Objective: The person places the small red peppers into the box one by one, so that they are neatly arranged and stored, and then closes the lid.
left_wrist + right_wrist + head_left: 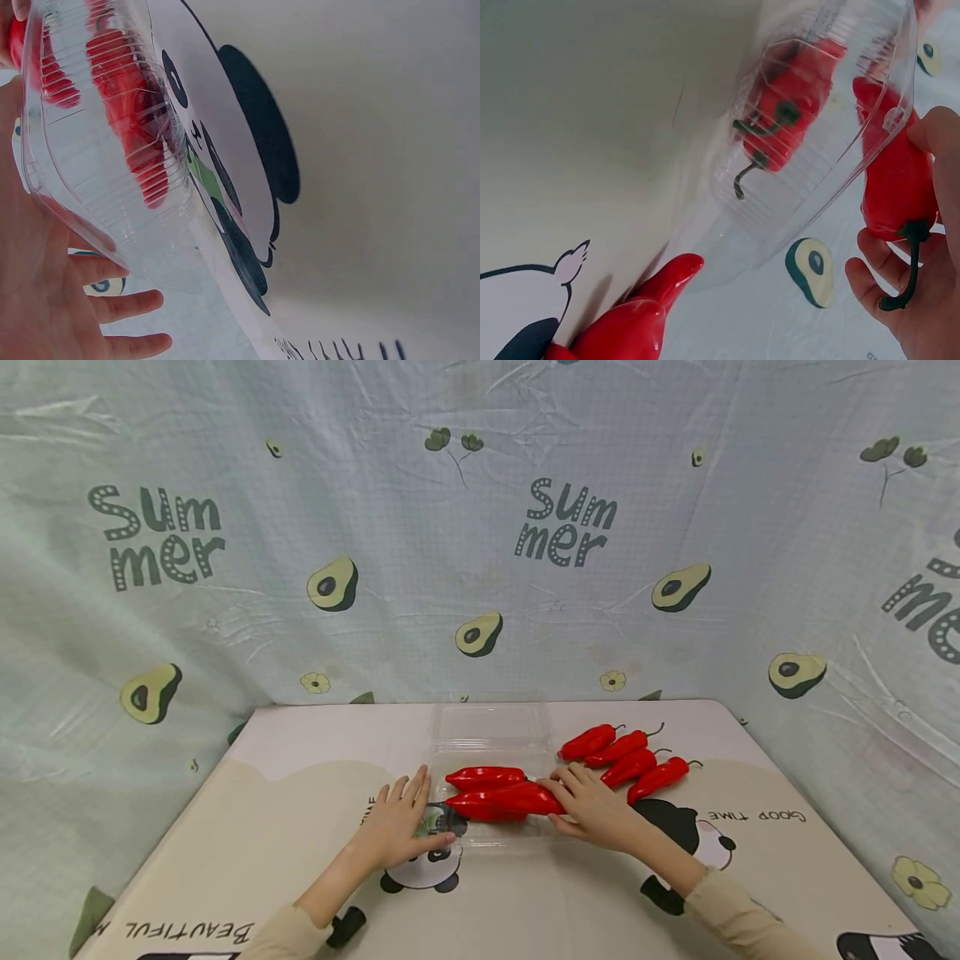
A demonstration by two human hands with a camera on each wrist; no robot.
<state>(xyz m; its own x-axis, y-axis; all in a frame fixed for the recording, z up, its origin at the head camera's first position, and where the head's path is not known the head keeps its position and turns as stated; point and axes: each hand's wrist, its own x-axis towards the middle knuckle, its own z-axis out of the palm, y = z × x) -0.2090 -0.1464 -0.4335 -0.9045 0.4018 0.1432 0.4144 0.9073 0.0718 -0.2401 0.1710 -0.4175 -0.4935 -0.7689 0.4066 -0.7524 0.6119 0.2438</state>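
Head view, lower centre: right hand [596,810] curled round a red pepper [525,797] over the clear box [498,838], left hand [393,828] straight-fingered, gripping nothing, at its left edge; probably best laid level, unforced, alongside the peppers inside [480,776]

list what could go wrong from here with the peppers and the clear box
The held pepper could slip from the right hand and knock the peppers inside the clear box. That box might slide if pushed, though the left hand is at its side. The right hand could also nudge the loose peppers lying close by.
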